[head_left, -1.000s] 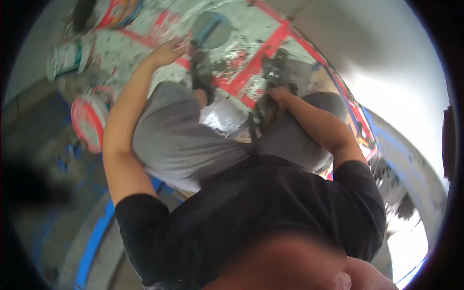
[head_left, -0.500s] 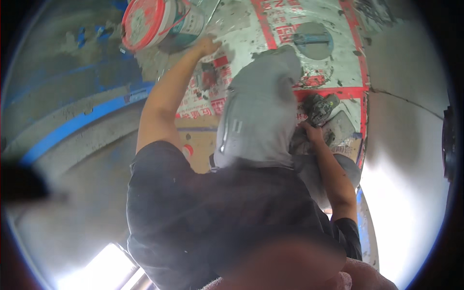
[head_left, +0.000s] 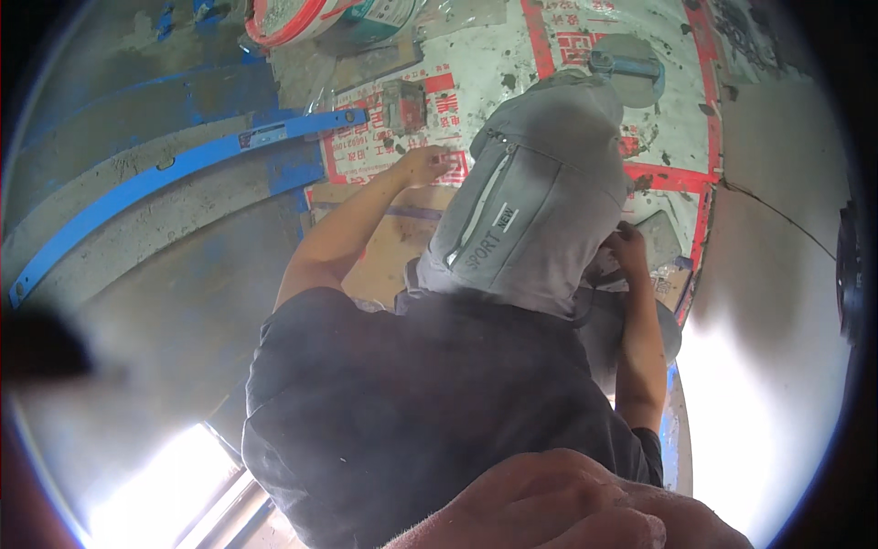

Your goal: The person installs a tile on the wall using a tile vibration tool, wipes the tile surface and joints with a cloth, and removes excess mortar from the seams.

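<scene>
My left hand is open, with fingers loosely apart, over the white sheet with red print, beside my grey-clad left leg. Beyond it sits a small grey-and-red block. My right hand is low beside my right leg, with fingers bent; part of it and whatever it may hold are hidden by the leg. Just past that hand lies a flat grey square piece. Farther off, a round grey float with a blue handle rests on the sheet.
A long blue spirit level lies along the ledge on the left. A red-rimmed bucket stands at the far left. Brown cardboard is under my left forearm. A pale wall rises on the right, with a dark cable.
My left hand has come back from beside the bucket toward my leg. The dark crumpled bundle by my right hand is out of sight. The view has shifted.
</scene>
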Demonstrator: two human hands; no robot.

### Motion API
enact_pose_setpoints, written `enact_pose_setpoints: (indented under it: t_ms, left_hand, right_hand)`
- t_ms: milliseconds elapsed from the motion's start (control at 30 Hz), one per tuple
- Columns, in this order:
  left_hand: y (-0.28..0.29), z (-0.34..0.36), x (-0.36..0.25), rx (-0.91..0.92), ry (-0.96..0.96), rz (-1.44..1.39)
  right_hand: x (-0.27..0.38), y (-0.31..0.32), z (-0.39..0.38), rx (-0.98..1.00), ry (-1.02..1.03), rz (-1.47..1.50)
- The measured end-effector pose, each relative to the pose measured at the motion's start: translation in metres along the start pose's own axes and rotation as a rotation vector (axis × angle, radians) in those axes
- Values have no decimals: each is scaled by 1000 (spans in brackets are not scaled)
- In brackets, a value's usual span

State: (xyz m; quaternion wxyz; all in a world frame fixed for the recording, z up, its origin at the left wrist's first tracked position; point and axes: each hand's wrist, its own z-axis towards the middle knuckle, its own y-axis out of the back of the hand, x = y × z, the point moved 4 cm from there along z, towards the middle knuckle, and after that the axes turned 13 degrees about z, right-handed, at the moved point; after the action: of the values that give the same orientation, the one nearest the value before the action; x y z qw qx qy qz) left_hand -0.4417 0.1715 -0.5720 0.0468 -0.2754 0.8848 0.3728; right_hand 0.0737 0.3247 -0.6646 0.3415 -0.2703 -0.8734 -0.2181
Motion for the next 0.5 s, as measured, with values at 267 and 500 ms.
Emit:
enact_pose_setpoints:
  t_ms: [267, 500]
  left_hand:
    - [95, 93, 7, -535, 150, -34]
    - [103, 231, 69, -288, 272, 334]
  right_hand:
    - [-46, 106, -84, -575, -151, 459]
    - [-25, 84, -120, -593, -292, 413]
